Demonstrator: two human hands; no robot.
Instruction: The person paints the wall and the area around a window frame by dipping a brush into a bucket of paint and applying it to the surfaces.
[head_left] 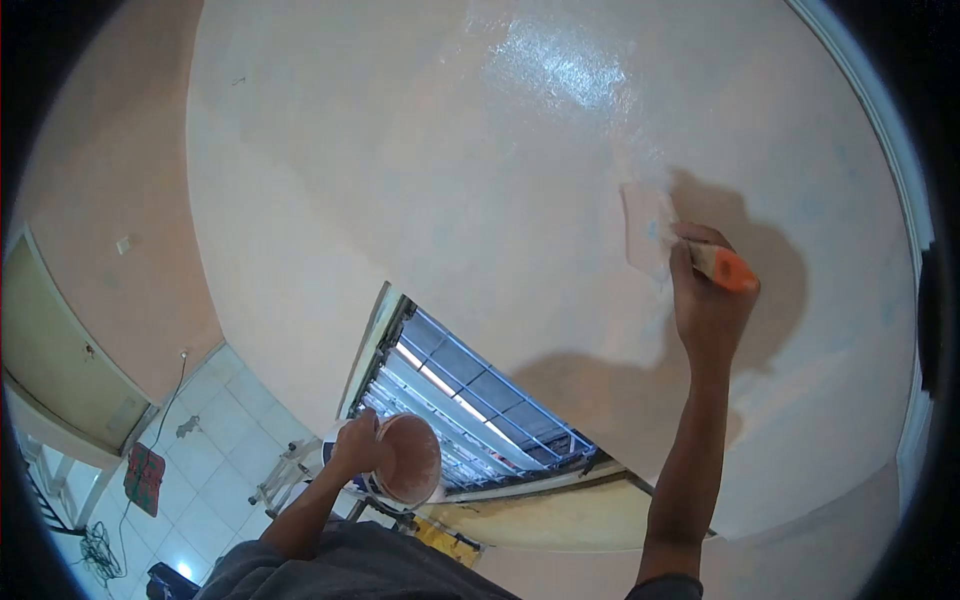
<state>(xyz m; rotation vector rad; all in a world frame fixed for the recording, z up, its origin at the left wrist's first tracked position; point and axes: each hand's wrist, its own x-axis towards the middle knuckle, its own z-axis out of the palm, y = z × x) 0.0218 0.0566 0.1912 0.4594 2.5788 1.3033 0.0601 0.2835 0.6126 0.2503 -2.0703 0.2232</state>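
My right hand [712, 305] grips a wide paintbrush [735, 270] with an orange-ended handle. The brush's bristle end lies against the pale peach wall [420, 180], beside a strip of wet-looking paint. Lower down, my left hand [357, 445] is closed on the rim of a paint bucket [434, 445], which is tilted so that its pinkish inside shows. A glossy wet patch [565, 65] shines on the wall above the brush.
Below the wall is a window [490, 390] with blue bars and louvres. A door [60, 340] stands at the left. On the tiled floor [215, 440] lie a checked cloth [145, 478] and a coiled cable [98, 550]. Metal ladder-like legs [285, 475] stand beside the bucket.
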